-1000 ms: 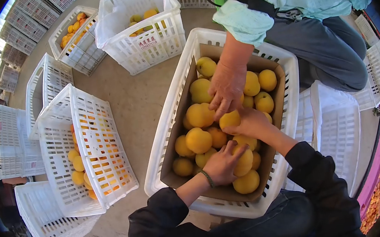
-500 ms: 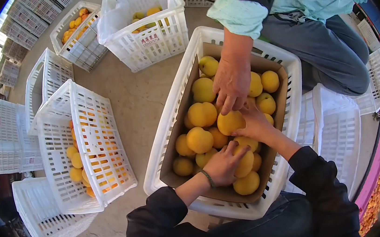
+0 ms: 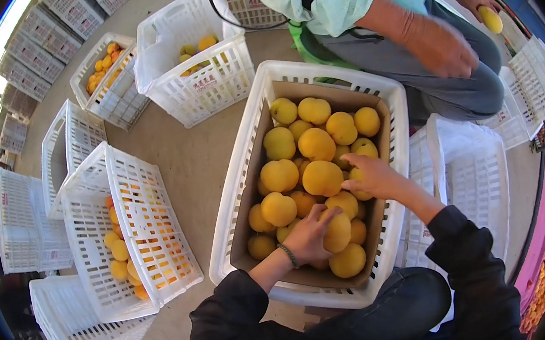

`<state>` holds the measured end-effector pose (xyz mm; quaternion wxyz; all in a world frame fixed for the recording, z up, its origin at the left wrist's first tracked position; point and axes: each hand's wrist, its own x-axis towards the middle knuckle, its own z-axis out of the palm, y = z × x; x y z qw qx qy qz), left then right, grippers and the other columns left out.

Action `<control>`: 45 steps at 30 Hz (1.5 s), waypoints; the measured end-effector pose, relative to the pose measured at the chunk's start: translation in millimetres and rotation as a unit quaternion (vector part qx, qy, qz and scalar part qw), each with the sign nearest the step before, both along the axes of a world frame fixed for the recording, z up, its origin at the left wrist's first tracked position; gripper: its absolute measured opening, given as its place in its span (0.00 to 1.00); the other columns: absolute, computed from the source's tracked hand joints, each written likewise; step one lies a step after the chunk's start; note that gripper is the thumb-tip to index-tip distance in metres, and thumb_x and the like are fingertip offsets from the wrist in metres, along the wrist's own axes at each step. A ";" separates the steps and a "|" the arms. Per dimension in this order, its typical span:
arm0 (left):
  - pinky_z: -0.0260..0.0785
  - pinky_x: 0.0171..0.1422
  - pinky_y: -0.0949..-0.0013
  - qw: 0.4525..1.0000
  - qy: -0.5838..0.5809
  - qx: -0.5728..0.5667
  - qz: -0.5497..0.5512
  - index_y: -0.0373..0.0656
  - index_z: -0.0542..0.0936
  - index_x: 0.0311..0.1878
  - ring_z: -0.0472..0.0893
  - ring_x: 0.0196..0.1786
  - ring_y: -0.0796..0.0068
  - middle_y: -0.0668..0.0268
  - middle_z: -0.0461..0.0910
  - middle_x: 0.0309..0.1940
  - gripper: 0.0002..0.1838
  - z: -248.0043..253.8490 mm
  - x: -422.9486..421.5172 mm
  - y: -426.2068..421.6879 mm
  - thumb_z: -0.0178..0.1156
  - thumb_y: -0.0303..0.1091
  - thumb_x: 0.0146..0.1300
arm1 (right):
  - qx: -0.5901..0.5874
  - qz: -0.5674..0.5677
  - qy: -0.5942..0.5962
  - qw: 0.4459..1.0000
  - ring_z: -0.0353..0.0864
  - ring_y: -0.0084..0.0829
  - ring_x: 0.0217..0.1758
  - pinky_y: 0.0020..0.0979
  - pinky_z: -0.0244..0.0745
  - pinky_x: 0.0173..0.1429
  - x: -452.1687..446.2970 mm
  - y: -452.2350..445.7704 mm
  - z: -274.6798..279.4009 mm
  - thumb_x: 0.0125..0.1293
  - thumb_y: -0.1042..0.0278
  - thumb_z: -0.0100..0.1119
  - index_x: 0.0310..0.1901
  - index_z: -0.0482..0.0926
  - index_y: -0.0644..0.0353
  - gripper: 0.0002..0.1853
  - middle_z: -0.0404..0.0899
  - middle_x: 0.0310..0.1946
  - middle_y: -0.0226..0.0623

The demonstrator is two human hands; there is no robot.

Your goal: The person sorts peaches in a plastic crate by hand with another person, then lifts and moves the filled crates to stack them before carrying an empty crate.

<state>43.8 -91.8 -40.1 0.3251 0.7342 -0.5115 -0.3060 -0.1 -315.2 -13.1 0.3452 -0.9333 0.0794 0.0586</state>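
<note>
Yellow peaches [image 3: 317,145] lie piled in a cardboard-lined white plastic crate [image 3: 222,233] in front of me. My left hand [image 3: 308,238], with a braided band at its wrist, curls its fingers and thumb around a large peach [image 3: 339,233] near the crate's front end. Over the right side of the pile is my right hand [image 3: 377,178], its thumb and fingers spread. Partly under that hand sits another peach [image 3: 359,190], while a large peach [image 3: 322,178] rests just left of its fingertips.
Across the crate, a co-worker's blurred hand [image 3: 437,47] hangs above their knee; their other hand holds a yellow fruit [image 3: 490,19]. White crates with fruit stand left [image 3: 158,230] and behind [image 3: 209,86]. A lined crate [image 3: 477,167] stands right.
The co-worker's hand has left the pile and moved up and right. My right hand has drawn back from the large central peach. My left hand now wraps the front peach. The view has shifted.
</note>
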 end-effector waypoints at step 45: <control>0.72 0.23 0.67 0.927 0.191 0.194 0.259 0.43 0.50 0.64 0.79 0.19 0.61 0.49 0.77 0.27 0.38 -10.9 -17.7 30.4 0.50 0.56 0.59 | 0.063 -0.104 0.102 0.987 0.76 0.36 0.43 0.34 0.71 0.48 -245.3 0.9 106.7 0.50 0.70 0.64 0.45 0.76 0.59 0.18 0.77 0.43 0.41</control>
